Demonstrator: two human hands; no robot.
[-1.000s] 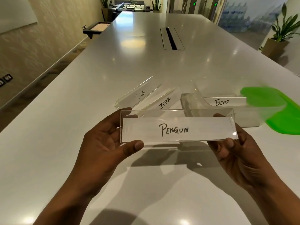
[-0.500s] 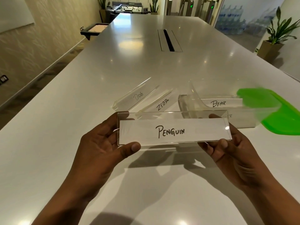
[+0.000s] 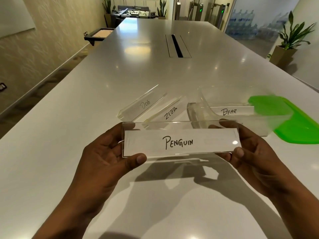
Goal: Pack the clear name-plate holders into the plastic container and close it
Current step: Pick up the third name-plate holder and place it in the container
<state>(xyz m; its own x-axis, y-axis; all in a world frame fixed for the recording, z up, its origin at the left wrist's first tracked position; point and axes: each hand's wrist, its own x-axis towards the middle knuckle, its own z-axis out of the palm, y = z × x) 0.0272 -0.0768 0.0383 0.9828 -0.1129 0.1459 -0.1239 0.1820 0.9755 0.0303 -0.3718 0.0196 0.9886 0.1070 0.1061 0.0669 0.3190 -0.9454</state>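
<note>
I hold a clear name-plate holder marked PENGUIN (image 3: 181, 139) level above the table, a little in front of the container. My left hand (image 3: 107, 157) grips its left end and my right hand (image 3: 248, 152) grips its right end, thumbs on the front face. Behind it the clear plastic container (image 3: 203, 99) stands open, with a holder marked BEAR (image 3: 229, 111) inside. Two more holders, DOG (image 3: 143, 105) and ZEBRA (image 3: 170, 112), lie on the table to the container's left. The green lid (image 3: 296, 125) lies flat at the container's right.
The long white table (image 3: 120, 75) stretches far ahead, with a cable slot (image 3: 177, 46) in its middle. A potted plant (image 3: 290, 44) stands past the right edge. A dark tray (image 3: 100, 34) juts out at the far left edge.
The PENGUIN holder and both hands have stayed almost in place, shifting slightly left and down in view. Nothing on the table has moved.
</note>
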